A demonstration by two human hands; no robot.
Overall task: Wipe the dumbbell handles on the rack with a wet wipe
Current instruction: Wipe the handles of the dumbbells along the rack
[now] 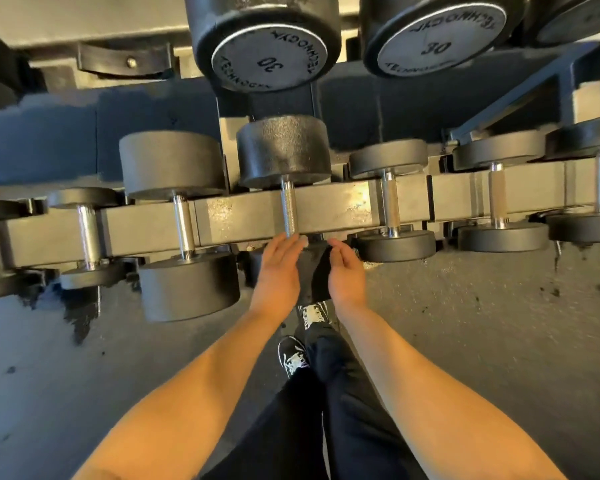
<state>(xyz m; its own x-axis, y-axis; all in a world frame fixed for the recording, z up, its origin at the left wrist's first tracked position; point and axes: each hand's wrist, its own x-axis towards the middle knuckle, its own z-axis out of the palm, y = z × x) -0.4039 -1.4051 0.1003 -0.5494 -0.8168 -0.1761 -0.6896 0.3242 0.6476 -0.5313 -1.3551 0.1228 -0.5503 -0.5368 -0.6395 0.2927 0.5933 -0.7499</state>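
two hands sit just below the lower rack [243,216] rail, either side of the near head of the centre dumbbell [284,150]. left hand [279,268]: fingers straight and together, tips touching or nearly touching the bottom end of that dumbbell's knurled handle [289,209]. right hand [347,271]: fingers loosely curled, relaxed, nothing visibly gripped. no wet wipe can be made out in either hand; the dark shape between the palms looks like the dumbbell's near head, but a dark cloth cannot be ruled out

task things: row of chrome handles lying across the lower rail, heads front and back; two 30-marked dumbbells [267,60] on the tier above

risks, as judgement:
- bare fingers on the handle clean nothing if no wipe is in play
- pushing the near head could roll the dumbbell in its cradle and pinch fingers against the rail
- shoes [293,355] stand directly under the rack edge, so a dislodged weight would land there

hidden: near head of centre dumbbell mostly covered by hands; palms unseen; outer dumbbells cut off at both edges
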